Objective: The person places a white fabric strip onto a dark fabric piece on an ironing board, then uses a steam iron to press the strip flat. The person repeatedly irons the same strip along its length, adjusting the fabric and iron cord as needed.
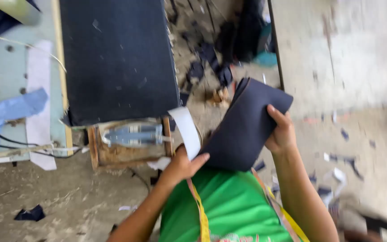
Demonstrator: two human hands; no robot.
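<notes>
Head cam: dark navy fabric stack (242,130), edges curved — left hand (182,166) & right hand (281,134) fingers gripping it.

Dark table (117,58) close left of hands

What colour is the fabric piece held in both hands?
Dark navy, nearly black fabric piece, seen in the head view.

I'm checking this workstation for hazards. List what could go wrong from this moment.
1. The left hand grips both the white strip and the edge of the dark fabric stack; the strip could slip loose.
2. The right hand holds only the stack's far edge, so layers may slide apart.
3. Dark fabric scraps litter the floor nearby, a possible slipping hazard underfoot.
</notes>
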